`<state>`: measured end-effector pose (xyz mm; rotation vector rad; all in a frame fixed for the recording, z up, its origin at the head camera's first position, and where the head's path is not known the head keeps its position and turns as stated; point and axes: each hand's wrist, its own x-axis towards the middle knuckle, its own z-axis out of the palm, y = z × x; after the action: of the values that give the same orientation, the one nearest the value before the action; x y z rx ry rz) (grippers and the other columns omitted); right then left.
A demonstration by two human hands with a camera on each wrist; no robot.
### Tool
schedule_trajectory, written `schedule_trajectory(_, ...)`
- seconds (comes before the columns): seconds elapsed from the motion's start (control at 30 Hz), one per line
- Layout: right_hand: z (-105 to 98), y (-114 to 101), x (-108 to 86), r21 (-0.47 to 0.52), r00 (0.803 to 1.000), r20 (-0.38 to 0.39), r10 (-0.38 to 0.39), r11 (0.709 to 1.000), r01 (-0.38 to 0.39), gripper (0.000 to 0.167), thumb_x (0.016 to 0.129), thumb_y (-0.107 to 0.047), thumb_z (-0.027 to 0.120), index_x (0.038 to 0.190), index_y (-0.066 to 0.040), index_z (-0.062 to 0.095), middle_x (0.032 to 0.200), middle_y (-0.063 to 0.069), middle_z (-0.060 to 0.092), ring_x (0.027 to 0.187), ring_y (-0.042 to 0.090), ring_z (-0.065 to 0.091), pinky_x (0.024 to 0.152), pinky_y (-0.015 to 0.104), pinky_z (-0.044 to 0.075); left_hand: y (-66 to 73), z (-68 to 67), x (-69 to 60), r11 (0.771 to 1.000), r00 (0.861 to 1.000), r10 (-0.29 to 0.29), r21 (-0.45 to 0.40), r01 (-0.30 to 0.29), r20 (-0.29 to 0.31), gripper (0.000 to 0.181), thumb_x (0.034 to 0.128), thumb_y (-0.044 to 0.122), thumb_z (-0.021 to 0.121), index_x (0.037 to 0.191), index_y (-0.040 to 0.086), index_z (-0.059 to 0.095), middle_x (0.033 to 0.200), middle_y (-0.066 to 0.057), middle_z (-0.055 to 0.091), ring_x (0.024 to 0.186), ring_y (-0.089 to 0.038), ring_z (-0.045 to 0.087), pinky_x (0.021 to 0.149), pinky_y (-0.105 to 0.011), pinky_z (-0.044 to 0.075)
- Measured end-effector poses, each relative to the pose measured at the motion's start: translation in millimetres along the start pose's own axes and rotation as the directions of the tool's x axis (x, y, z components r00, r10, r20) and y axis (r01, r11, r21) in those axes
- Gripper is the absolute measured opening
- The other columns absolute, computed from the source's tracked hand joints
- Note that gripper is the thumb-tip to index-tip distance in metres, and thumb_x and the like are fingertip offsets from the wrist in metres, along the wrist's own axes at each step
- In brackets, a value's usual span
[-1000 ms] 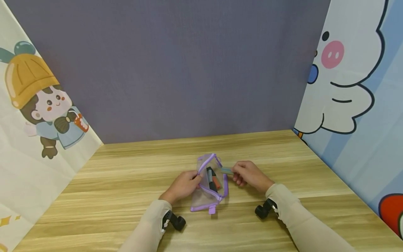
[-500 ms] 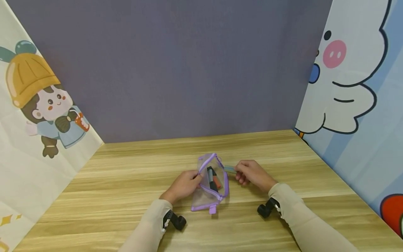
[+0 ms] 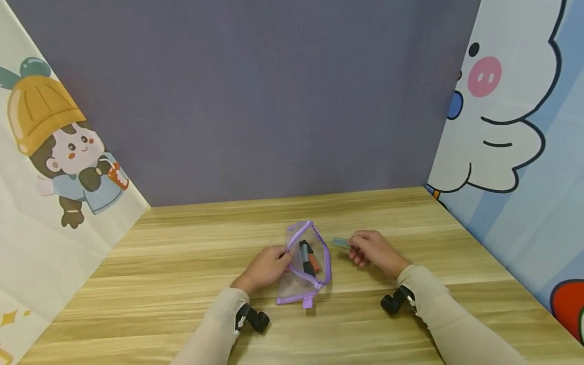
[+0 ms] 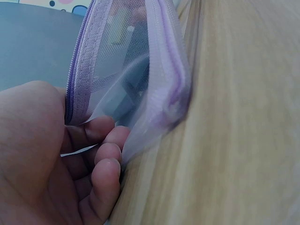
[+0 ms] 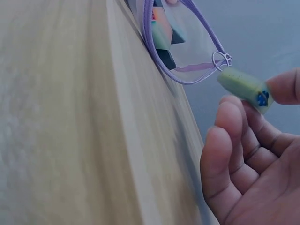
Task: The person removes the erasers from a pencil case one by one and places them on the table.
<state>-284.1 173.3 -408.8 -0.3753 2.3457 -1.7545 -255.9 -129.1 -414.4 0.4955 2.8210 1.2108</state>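
Observation:
A see-through mesh zip pouch with purple trim (image 3: 327, 266) lies unzipped on the table. My left hand (image 3: 264, 268) pinches its near-left edge between thumb and fingers, holding the mouth apart. Inside the pouch are a grey-and-black piece (image 3: 304, 253) and an orange piece (image 3: 314, 263); mesh partly veils them in the left wrist view. To the right of the pouch, my right hand (image 3: 376, 252) pinches a short, pale green stick (image 5: 243, 88) by one end. A dark blue mark shows on that stick near the thumb. Its free end points toward the pouch, apart from it in the head view.
The wooden table (image 3: 182, 243) runs back to a dark grey panel (image 3: 255, 101). Cartoon-printed sheets stand at the left (image 3: 27, 253) and right. A small ring (image 5: 220, 61) hangs at the pouch's zip end. Each wrist bears a black camera.
My right hand has drawn the pale green stick rightward, from over the pouch's mouth to a short gap beyond its rim. My left hand and the pouch have stayed nearly still.

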Motion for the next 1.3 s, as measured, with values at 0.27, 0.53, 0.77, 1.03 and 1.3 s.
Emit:
schedule_trajectory(0.27, -2, -3, -1.0, 0.008, 1.000, -0.005, 0.002, 1.000, -0.002, 0.026, 0.097, -0.015, 0.056, 0.099, 0.010, 0.063, 0.078, 0.013, 0.064, 0.064, 0.018, 0.060, 0.055, 0.030, 0.054, -1.0, -0.1, 1.0, 1.000, 1.000, -0.006, -0.025, 0.006, 0.000, 0.030, 0.1025, 0.023, 0.050, 0.075, 0.014, 0.058, 0.072, 0.002, 0.064, 0.056, -0.010, 0.050, 0.048, -0.025, 0.040)
schedule_trajectory(0.53, -9, 1, 1.7, 0.017, 1.000, -0.024, 0.017, 1.000, -0.016, 0.029, 0.098, -0.017, 0.055, 0.103, 0.010, 0.063, 0.081, 0.013, 0.065, 0.065, 0.019, 0.061, 0.056, 0.030, 0.055, -0.5, -0.5, 0.8, 1.000, 1.000, -0.003, -0.024, 0.003, -0.004, 0.030, 0.1020, 0.022, 0.049, 0.074, 0.013, 0.058, 0.072, 0.003, 0.064, 0.057, -0.011, 0.052, 0.049, -0.027, 0.042)
schedule_trajectory(0.77, -11, 2, 2.2, 0.025, 0.999, -0.033, 0.032, 0.999, -0.031, 0.031, 0.099, -0.018, 0.053, 0.104, 0.011, 0.063, 0.082, 0.013, 0.065, 0.066, 0.019, 0.061, 0.056, 0.029, 0.054, -0.2, 0.0, 0.4, 1.000, 1.000, -0.007, -0.020, 0.007, -0.008, 0.030, 0.1017, 0.021, 0.050, 0.074, 0.014, 0.058, 0.072, 0.003, 0.064, 0.058, -0.011, 0.053, 0.050, -0.028, 0.042)
schedule_trajectory(1.03, -15, 4, 2.2, 0.017, 0.998, -0.048, 0.035, 0.999, -0.034, 0.031, 0.098, -0.019, 0.055, 0.103, 0.011, 0.063, 0.082, 0.013, 0.065, 0.067, 0.018, 0.061, 0.056, 0.029, 0.054, 1.0, 0.1, -0.2, 1.000, 1.000, -0.006, -0.020, 0.006, -0.005, 0.030, 0.1019, 0.020, 0.050, 0.074, 0.013, 0.058, 0.071, 0.003, 0.064, 0.057, -0.011, 0.052, 0.049, -0.028, 0.042)
schedule_trajectory(1.3, -21, 6, 3.7, 0.012, 0.998, -0.056, 0.039, 0.999, -0.038, 0.032, 0.098, -0.020, 0.057, 0.102, 0.011, 0.063, 0.082, 0.013, 0.065, 0.068, 0.018, 0.061, 0.057, 0.028, 0.054, 1.9, -0.3, -0.2, 0.999, 1.000, -0.004, -0.043, 0.004, -0.007, 0.030, 0.1017, 0.020, 0.050, 0.073, 0.013, 0.058, 0.071, 0.002, 0.065, 0.056, -0.011, 0.050, 0.048, -0.027, 0.040)
